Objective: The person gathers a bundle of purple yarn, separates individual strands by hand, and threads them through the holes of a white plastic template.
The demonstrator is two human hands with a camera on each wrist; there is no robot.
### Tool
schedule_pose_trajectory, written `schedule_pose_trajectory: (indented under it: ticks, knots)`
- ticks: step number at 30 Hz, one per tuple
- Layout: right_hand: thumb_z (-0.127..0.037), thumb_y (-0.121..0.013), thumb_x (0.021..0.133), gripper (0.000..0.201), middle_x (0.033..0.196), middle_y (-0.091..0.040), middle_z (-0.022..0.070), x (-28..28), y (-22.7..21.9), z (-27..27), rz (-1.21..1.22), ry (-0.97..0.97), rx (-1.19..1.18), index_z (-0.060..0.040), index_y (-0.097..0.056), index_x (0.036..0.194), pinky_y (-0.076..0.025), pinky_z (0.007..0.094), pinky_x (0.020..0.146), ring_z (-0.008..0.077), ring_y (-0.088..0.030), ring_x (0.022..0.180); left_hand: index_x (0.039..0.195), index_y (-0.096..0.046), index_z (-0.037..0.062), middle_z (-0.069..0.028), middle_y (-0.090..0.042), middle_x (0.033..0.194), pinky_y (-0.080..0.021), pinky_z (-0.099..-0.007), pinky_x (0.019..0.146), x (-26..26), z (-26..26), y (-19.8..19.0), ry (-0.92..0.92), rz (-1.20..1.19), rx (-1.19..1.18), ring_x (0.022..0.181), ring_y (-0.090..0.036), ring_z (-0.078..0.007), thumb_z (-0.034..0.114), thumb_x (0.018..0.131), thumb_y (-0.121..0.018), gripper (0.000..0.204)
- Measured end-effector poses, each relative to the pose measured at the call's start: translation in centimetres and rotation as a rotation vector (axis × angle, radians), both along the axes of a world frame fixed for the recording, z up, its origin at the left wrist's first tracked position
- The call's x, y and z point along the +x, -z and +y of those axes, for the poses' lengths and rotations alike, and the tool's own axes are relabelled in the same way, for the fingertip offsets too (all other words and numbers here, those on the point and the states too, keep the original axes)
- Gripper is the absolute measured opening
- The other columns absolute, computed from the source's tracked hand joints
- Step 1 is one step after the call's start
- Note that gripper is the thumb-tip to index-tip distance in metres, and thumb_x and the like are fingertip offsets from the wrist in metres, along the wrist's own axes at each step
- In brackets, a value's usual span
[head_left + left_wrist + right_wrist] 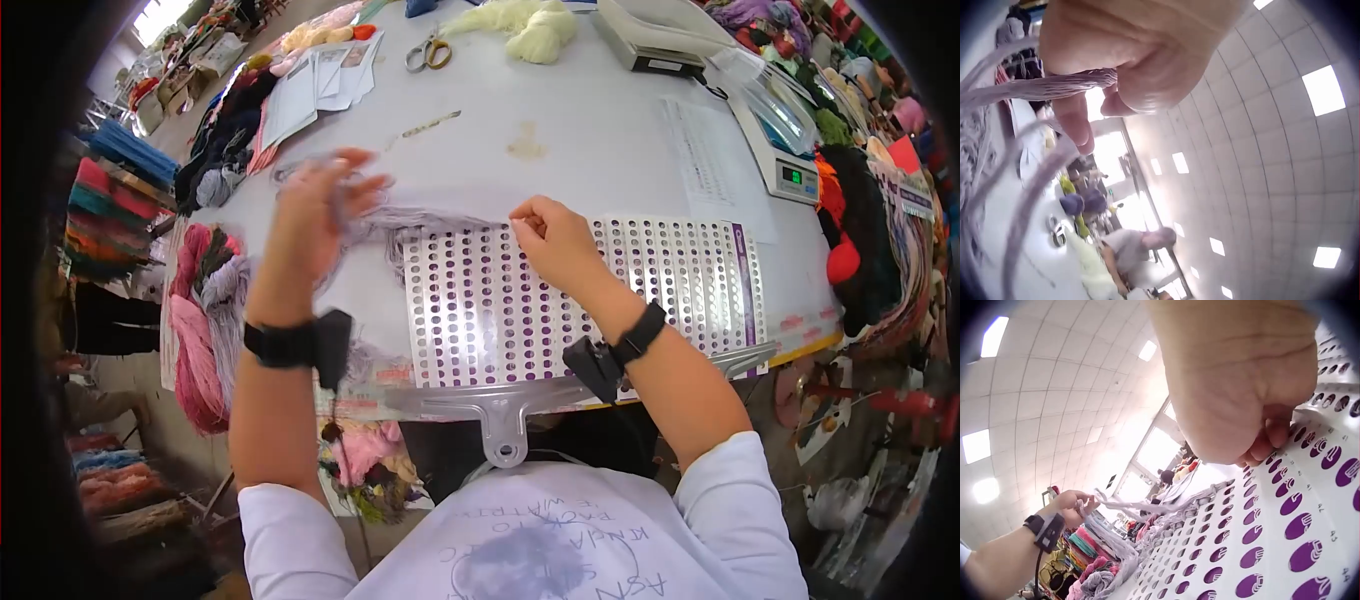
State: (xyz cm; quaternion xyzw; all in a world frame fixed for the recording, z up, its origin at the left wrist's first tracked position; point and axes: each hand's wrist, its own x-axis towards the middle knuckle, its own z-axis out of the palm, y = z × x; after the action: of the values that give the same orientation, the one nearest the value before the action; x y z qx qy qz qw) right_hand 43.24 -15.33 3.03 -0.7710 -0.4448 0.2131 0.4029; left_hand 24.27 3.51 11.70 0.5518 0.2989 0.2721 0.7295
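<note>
A pale lavender-grey skein of yarn [440,217] stretches between both hands over the upper left edge of a white punched card [741,255], whose holes show purple beneath. My left hand [312,215], blurred in the head view, is raised at the left. In the left wrist view, it grips a bundle of yarn [1054,86] inside its curled fingers, while looser strands hang beside it. Over the card's top edge, my right hand [556,247] pinches the yarn's right end between thumb and fingers. The right wrist view shows its curled fingers [1260,449] low against the card, fingertips partly hidden.
Scissors [428,55], pale yellow yarn [540,35] and papers [320,80] lie toward the table's far side. A digital scale [795,180] stands at the right near piled yarns. Pink skeins [198,345] hang at the left edge. A clear plastic hanger-like piece [503,410] crosses the front edge.
</note>
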Motion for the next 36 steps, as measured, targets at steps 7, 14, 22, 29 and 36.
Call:
schedule_pose_trajectory:
  ticks: [7, 14, 22, 29, 36]
  knots:
    - [-0.016, -0.064, 0.081, 0.021, 0.077, -0.064, 0.0064, -4.8, -6.0, -3.9, 0.676, -0.173, 0.225, 0.0034, -0.063, 0.090, -0.047, 0.0251, 0.061, 0.0100, -0.060, 0.070, 0.124, -0.047, -0.0055, -0.0139, -0.049, 0.127, -0.039, -0.0375, 0.095, 1.8, -12.7, 0.9, 0.363, -0.214, -0.440, 0.113, -0.049, -0.0212, 0.022, 0.092, -0.043, 0.043]
    - [-0.013, -0.059, 0.086, 0.018, 0.078, -0.063, 0.0044, -5.3, -6.9, -6.8, 0.879, -0.161, 0.284, 0.0037, -0.065, 0.090, -0.045, 0.0226, 0.065, 0.0100, -0.057, 0.072, 0.122, -0.050, -0.0049, -0.0136, -0.056, 0.117, -0.041, -0.0368, 0.090, 0.6, -13.5, 1.2, 0.387, -0.277, -0.672, 0.103, -0.055, -0.0215, 0.024, 0.092, -0.041, 0.043]
    - [-0.012, -0.058, 0.087, 0.017, 0.078, -0.062, 0.0036, -6.1, -8.2, -7.8, 0.855, -0.162, 0.199, 0.0036, -0.065, 0.090, -0.045, 0.0215, 0.064, 0.0082, -0.056, 0.071, 0.118, -0.053, -0.0040, -0.0057, -0.062, 0.091, -0.047, -0.0278, 0.075, 0.0, -14.6, 0.1, 0.310, -0.120, -0.184, 0.084, -0.059, -0.0135, 0.011, 0.086, -0.058, 0.036]
    - [-0.010, -0.058, 0.086, 0.014, 0.079, -0.063, 0.0051, -6.0, -8.3, -7.8, 0.883, -0.193, 0.207, 0.0037, -0.062, 0.088, -0.047, 0.0219, 0.066, 0.0089, -0.058, 0.074, 0.119, -0.052, -0.0039, -0.0076, -0.064, 0.091, -0.048, -0.0291, 0.075, -0.4, -14.5, -0.1, 0.305, -0.208, -0.332, 0.080, -0.061, -0.0148, 0.009, 0.086, -0.057, 0.035]
    - [-0.007, -0.059, 0.085, 0.011, 0.081, -0.062, 0.0047, -6.3, -8.6, -7.6, 0.938, -0.211, 0.231, 0.0034, -0.061, 0.088, -0.045, 0.0192, 0.064, 0.0064, -0.057, 0.072, 0.121, -0.050, -0.0051, -0.0096, -0.064, 0.091, -0.048, -0.0291, 0.078, -0.8, -14.2, -0.3, 0.334, -0.243, -0.374, 0.082, -0.062, -0.0161, 0.007, 0.086, -0.054, 0.036]
